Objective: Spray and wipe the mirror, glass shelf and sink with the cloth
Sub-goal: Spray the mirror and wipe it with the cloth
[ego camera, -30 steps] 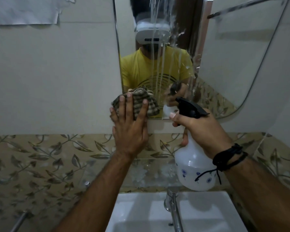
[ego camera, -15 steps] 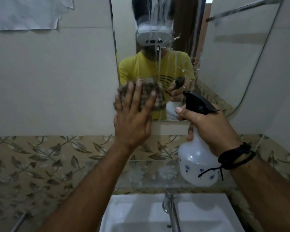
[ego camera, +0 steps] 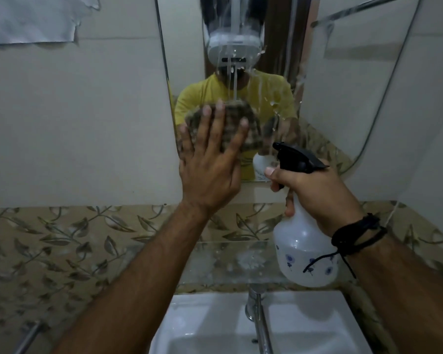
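Observation:
My left hand (ego camera: 210, 159) lies flat with fingers spread, pressing a checked brown cloth (ego camera: 251, 126) against the lower left of the mirror (ego camera: 343, 98). Streaks of liquid run down the mirror glass above the cloth. In my right hand (ego camera: 315, 192) I grip the neck of a white spray bottle (ego camera: 302, 254) with a black trigger head, held just right of the cloth, nozzle toward the mirror. The glass shelf (ego camera: 230, 261) runs below the mirror, above the white sink (ego camera: 210, 325).
A chrome tap (ego camera: 256, 312) rises at the back of the sink. Leaf-patterned tiles (ego camera: 74, 241) line the wall behind the shelf. A metal bar (ego camera: 26, 338) sticks out at the lower left. A sheet of paper (ego camera: 31, 19) hangs on the wall at the upper left.
My left hand has slid the cloth upward on the mirror. The spray bottle has shifted slightly right and down in my right hand's grip.

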